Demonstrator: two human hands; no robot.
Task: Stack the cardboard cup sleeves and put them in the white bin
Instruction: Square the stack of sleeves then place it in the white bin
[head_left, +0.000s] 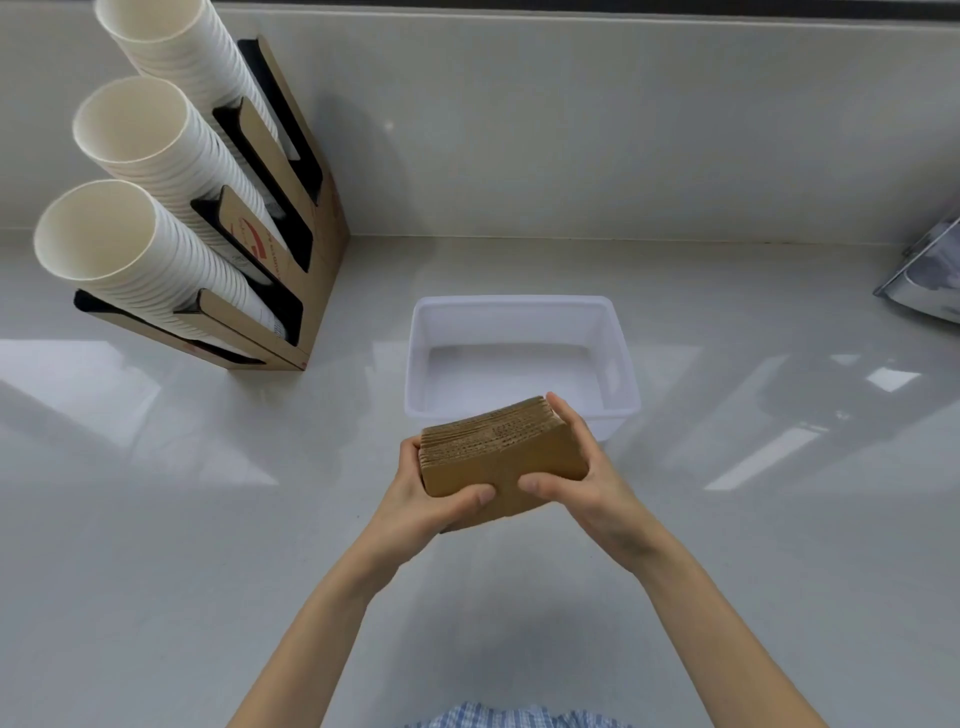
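A thick stack of flat brown cardboard cup sleeves (498, 447) is held on edge between both hands, above the counter just in front of the white bin. My left hand (431, 499) grips the stack's left end, thumb across the front face. My right hand (582, 467) clasps the right end, fingers over the top corner. The white bin (519, 306) stands right behind the stack, rectangular and translucent, with nothing visible inside. Its near rim is partly hidden by the stack and my right hand.
A cardboard cup dispenser (291, 244) with three slanted stacks of white paper cups (135, 150) stands at the back left against the wall. A shiny metallic object (930, 280) sits at the right edge. The grey counter (182, 519) is glossy.
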